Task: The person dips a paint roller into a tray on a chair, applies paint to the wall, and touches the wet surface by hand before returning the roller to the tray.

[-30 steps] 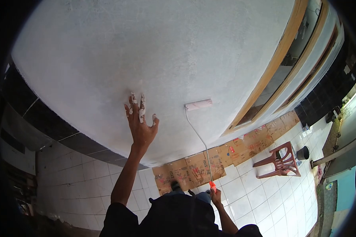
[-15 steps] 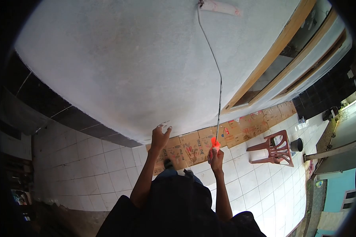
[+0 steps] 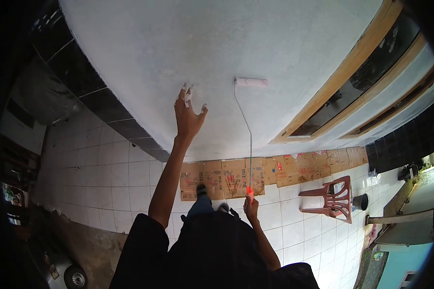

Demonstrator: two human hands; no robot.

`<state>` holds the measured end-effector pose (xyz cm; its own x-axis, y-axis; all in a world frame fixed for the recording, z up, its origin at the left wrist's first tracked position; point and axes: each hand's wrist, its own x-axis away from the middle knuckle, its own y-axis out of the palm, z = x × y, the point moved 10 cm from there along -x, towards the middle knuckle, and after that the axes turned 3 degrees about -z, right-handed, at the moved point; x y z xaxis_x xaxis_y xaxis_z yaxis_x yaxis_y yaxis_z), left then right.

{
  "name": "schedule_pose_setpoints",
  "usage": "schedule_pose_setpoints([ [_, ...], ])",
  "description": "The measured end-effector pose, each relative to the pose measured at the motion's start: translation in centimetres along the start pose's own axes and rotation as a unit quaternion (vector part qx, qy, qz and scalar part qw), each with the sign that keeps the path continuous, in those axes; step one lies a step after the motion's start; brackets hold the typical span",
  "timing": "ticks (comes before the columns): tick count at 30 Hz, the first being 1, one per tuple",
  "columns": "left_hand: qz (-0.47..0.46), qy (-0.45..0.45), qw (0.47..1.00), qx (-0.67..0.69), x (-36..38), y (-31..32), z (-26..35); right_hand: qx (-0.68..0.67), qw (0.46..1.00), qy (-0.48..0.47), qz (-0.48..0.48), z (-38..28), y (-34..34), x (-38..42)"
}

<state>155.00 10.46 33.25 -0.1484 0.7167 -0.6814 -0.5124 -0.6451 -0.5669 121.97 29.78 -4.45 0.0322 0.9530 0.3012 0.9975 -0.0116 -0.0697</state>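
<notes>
My right hand (image 3: 250,208) is wrapped round the orange handle (image 3: 250,193) of a long-framed paint roller. The pinkish-white roller head (image 3: 251,82) lies against the whitish, patchy wall (image 3: 217,38), up and to the right of my left hand. My left hand (image 3: 190,113) is raised in front of the wall with its fingers apart and nothing in them. White paint marks its fingertips. Whether it touches the wall, I cannot tell.
Flattened cardboard (image 3: 236,179) covers the white floor tiles along the wall's foot. A reddish-brown plastic chair (image 3: 340,198) stands at the right, beside a dark bucket (image 3: 361,201). Wood-framed windows (image 3: 342,103) are at the upper right, black tiles (image 3: 77,72) at the left.
The roller head has come down in view, nearer my left hand's height. My left hand has reached higher over the wall, its fingers more spread. The camera view has shifted.
</notes>
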Motion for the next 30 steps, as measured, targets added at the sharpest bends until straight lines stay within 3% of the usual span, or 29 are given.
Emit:
schedule_pose_setpoints([
  [8,0.089,0.124,0.971,-0.183,-13.1,-7.9,3.9,0.033,0.998,-0.037,0.027,-2.4,-2.1,0.7],
  [10,0.11,0.145,0.964,-0.193,-14.2,-8.9,4.6,0.075,0.988,-0.119,0.06,-8.2,-1.8,0.0],
  [18,0.131,0.14,0.961,-0.202,-16.3,-9.9,6.2,-0.048,0.992,-0.117,0.004,-21.2,2.4,-1.3],
  [22,0.146,0.136,0.955,-0.221,-16.8,-9.4,5.2,-0.023,0.986,-0.165,0.004,-17.4,2.7,-3.5],
  [27,0.187,0.166,0.94,-0.233,-16.9,-8.6,3.7,-0.03,0.999,-0.027,-0.002,-6.0,1.2,-1.3],
  [30,0.23,0.196,0.923,-0.24,-16.9,-8.3,2.9,-0.107,0.994,0.014,-0.011,-3.6,0.7,1.3],
])
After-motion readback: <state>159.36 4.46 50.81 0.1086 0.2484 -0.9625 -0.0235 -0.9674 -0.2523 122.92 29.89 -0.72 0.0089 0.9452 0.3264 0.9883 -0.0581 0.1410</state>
